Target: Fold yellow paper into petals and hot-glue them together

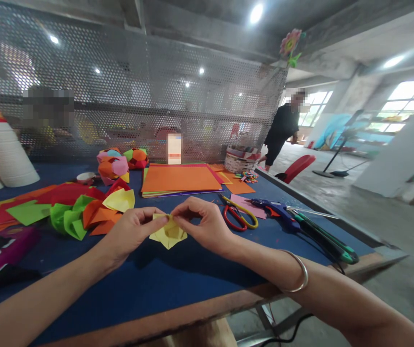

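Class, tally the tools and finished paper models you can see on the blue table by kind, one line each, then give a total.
Scissors: 1
Glue gun: 1
Green-handled tool: 1
Finished paper balls: 2
Yellow folded piece held in both hands (left hand, right hand): 1
Total: 6

Scissors right of folded paper (on table)

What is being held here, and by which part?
Both hands, left and right, pinch the folded yellow paper at its top edge, fingertips meeting at the middle, above the blue table.
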The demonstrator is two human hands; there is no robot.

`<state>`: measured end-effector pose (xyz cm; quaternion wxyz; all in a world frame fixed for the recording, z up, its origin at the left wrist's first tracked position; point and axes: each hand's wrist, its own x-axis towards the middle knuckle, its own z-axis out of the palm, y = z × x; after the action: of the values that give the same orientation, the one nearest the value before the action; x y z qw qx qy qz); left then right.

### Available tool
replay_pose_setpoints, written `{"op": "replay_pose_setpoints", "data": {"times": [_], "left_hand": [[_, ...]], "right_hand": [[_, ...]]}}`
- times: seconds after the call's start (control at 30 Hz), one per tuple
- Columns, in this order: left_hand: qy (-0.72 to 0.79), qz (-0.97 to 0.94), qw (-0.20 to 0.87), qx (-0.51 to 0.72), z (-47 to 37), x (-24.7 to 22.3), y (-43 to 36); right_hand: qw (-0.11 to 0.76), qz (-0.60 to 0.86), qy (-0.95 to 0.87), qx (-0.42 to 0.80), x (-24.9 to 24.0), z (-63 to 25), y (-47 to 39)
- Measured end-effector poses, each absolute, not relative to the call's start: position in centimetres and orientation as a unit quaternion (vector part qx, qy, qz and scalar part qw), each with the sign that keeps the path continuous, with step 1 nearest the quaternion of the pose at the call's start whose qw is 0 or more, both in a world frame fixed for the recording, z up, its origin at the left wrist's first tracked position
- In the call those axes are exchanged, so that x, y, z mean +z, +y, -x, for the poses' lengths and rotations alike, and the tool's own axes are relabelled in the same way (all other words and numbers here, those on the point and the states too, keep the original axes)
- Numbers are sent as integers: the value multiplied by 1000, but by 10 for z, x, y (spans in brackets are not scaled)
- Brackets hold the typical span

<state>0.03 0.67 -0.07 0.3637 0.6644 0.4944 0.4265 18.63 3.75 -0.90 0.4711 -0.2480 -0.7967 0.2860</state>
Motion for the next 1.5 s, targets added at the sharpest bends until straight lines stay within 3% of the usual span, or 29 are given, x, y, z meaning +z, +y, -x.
{"op": "replay_pose_setpoints", "data": {"times": [0.13,0.33,0.57,0.73,0.83,0.97,1.1,1.37,1.5], "left_hand": [[469,-599,473,444,3,0,7],[482,-596,485,422,5,3,5],[483,-614,483,397,1,7,6],[497,-655,413,392,2,8,5],[502,-699,327,391,2,8,3],[492,-745,202,402,-1,5,1],[486,-759,140,409,-1,3,-1],[485,-764,154,396,0,1,-2],[486,-760,168,397,-2,1,-1]], "right_hand": [[461,203,-831,237,-7,-189,39],[376,153,-904,132,-4,-195,40],[353,145,-922,65,-3,-195,38],[395,230,-864,211,-5,-191,33],[392,294,-813,314,-9,-186,35],[388,317,-786,363,-12,-183,37],[403,310,-778,368,-10,-182,35],[419,296,-787,343,-8,-183,37],[416,283,-827,251,-9,-185,36]]}}
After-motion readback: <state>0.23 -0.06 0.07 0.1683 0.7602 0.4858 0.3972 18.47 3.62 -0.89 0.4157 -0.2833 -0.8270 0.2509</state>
